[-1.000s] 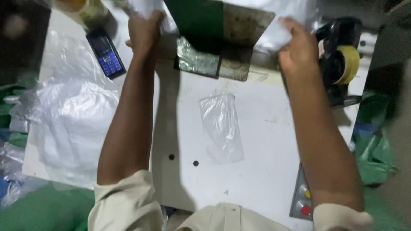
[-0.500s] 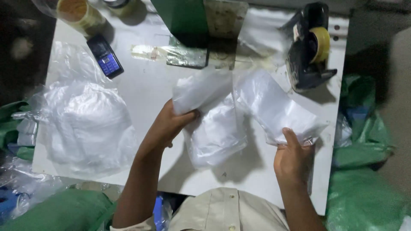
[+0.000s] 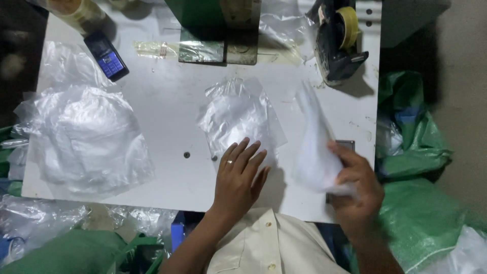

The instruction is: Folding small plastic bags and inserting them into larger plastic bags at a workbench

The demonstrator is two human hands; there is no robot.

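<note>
Clear plastic bags were the items in hand. One flat bag lay near the middle of the white desk, with a pale insert inside it. The left hand rested palm down with its fingers spread, the fingertips pressing the near edge of that bag against the desk. A ring showed on one finger.

The right hand was closed around the lower end of a second bag, which stood up off the desk at the right and tilted toward the far side. That bag was blurred, so its contents could not be told; it appeared white.

A loose heap of clear bags lay on the left part of the desk, well apart from both hands. A dark phone lay at the far left. A black tape dispenser with a yellowish roll stood at the far right. A green machine base sat at the far edge. Green sacks lay to the right of the desk.
</note>
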